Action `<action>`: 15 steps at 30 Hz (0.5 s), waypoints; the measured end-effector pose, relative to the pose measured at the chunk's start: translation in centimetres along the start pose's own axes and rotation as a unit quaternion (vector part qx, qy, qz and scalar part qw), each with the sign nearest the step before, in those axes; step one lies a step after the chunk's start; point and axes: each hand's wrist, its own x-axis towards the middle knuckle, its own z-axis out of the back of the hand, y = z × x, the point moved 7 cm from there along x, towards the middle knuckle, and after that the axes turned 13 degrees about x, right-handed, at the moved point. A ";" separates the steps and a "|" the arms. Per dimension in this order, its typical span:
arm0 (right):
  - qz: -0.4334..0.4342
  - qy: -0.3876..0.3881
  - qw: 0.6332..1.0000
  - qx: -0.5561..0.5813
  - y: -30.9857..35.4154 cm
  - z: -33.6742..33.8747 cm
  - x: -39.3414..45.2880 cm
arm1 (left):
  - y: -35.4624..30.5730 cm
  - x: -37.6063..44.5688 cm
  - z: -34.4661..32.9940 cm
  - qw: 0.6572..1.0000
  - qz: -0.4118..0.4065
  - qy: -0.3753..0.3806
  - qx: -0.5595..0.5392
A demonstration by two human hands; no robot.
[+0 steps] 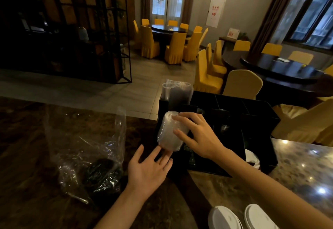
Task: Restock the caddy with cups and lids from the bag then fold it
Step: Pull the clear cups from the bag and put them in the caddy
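Right across the bottom runs the dark, shiny stone surface (297, 165). On it, in the middle, stands the black caddy (259, 120), a box split into many small parts. A stack of clear cups (177, 93) stands upright in the back left part of the caddy, with its top poking out above the wall. To the left of the caddy lies the clear plastic bag (84, 138), crumpled and open at the top. Some dark lids (100, 171) lie inside it, near the bottom.

The right hand (196, 135) reaches over the front left of the caddy. Its fingers (182, 116) and thumb are curled round a short stack of clear cups (168, 131), which is tilted with its closed end up and away. The left hand (149, 169) is held palm up just under that stack. Its fingers (163, 154) are straight and spread, and their tips touch the bottom edge of the stack.

At the bottom right edge sit two white lids (257, 216) side by side, partly cut off.
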 end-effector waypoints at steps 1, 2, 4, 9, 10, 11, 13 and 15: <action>0.006 0.001 1.000 0.005 -0.1 -0.1 -0.1 | 0.1 0.0 0.0 1.000 -0.001 0.000 0.000; 0.014 0.002 1.000 0.005 -0.2 -0.2 -0.1 | 0.1 0.0 0.0 1.000 -0.004 0.001 0.000; 0.028 0.008 1.000 -0.006 -0.2 -0.4 0.0 | 0.1 0.0 0.1 1.000 -0.008 0.009 0.006; 0.036 0.010 0.999 0.003 -0.5 -0.7 0.2 | 0.2 -0.2 -0.1 0.999 -0.002 0.025 0.023; 0.033 0.012 0.999 0.005 -0.7 -0.7 0.3 | 0.2 -0.3 0.0 0.999 -0.002 0.018 0.030; 0.029 0.015 0.999 0.006 -0.8 -0.7 0.4 | 0.3 -0.3 0.0 0.999 -0.002 0.008 0.033; 0.026 0.023 0.999 0.003 -1.1 -0.7 0.6 | 0.6 -0.4 0.1 0.999 -0.001 -0.009 0.038; 0.026 0.039 0.999 -0.006 -1.3 -1.0 0.7 | 1.0 -0.5 0.0 0.999 0.001 -0.017 0.035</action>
